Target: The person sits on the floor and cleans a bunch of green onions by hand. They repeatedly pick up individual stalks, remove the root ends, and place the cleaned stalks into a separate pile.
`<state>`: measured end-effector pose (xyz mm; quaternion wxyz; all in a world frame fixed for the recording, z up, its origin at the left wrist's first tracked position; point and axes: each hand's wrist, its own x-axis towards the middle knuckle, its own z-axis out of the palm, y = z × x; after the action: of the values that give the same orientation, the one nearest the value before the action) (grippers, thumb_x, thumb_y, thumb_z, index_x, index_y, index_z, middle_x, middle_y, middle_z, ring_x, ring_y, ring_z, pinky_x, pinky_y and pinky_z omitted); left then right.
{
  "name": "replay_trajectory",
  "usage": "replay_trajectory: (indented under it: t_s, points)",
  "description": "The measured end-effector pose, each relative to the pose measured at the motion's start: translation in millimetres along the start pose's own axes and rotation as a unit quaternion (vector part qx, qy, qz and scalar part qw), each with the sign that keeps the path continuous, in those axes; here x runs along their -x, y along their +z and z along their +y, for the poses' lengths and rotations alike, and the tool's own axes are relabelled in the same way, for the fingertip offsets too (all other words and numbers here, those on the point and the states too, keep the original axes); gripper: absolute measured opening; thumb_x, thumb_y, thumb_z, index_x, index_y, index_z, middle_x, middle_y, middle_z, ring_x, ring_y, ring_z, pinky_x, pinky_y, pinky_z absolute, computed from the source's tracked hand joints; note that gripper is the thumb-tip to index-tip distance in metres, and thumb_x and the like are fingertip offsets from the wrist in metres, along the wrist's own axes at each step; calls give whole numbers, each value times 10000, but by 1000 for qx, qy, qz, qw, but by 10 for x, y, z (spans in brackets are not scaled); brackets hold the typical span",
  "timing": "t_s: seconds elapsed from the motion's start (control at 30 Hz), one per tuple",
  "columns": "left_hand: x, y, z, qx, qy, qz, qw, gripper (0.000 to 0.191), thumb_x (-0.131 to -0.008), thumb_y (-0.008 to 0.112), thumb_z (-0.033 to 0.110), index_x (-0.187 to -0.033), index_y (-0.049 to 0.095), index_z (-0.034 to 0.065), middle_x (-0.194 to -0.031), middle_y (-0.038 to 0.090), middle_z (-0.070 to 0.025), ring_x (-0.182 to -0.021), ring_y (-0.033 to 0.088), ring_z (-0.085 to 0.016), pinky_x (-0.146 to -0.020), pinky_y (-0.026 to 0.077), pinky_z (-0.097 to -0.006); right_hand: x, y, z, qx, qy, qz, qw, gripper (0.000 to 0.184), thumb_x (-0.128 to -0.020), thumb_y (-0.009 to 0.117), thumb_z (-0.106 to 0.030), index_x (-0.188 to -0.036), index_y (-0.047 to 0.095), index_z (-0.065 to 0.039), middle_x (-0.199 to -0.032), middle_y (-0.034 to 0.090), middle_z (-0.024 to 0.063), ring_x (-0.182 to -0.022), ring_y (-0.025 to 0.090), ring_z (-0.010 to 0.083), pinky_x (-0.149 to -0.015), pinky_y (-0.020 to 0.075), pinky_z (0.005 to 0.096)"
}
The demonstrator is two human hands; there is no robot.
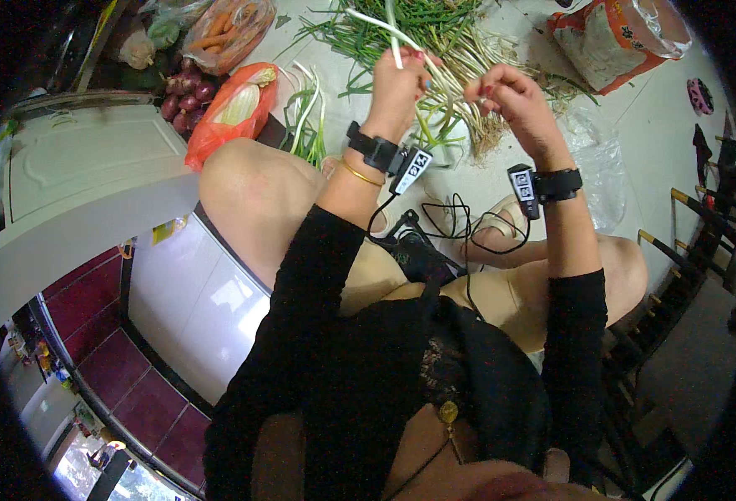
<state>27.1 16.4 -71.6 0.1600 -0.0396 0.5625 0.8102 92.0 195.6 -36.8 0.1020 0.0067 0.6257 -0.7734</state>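
Observation:
My left hand (400,87) grips a green onion (375,22) with a pale stalk; white lengths of it stick out above and below the fingers. To the right, my right hand (511,103) is raised with its fingers curled, and whether anything thin is pinched there is unclear. Beyond both hands, a large heap of green onions (468,53) with roots lies on the tiled floor. A smaller bunch of cleaner-looking green onions (308,116) rests left of my left hand. Loose green leaves (435,128) lie between and below the hands.
At left are a cabbage in a red bag (236,106), red onions (186,97) and bagged carrots (224,28). A printed sack (618,44) stands at far right, above a clear plastic sheet (596,163). Black cables (462,232) hang between my wrists; a rack (687,238) stands at right.

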Motion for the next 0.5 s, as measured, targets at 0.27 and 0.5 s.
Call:
replay_trajectory:
  t_s: [0.27,0.5]
  points:
    - [-166,-336,165,206,1,78,975,44,-894,482,75,-907,523,86,-875,624,-106,-664,526,-142,-492,390,-264,166,-833,-373,-83,-35,87,992,117,-874,511,-175,-920,503,-68,-747,464,-24,-681,450,92,-638,381,237]
    - [-184,-477,393,274,-5,66,959,91,-914,455,114,-943,523,60,-831,595,-77,-749,530,-196,-693,449,-359,47,-1704,-134,420,-8,296,858,461,-826,652,-171,-1238,510,-20,-1099,617,118,-962,589,149,-818,450,249]
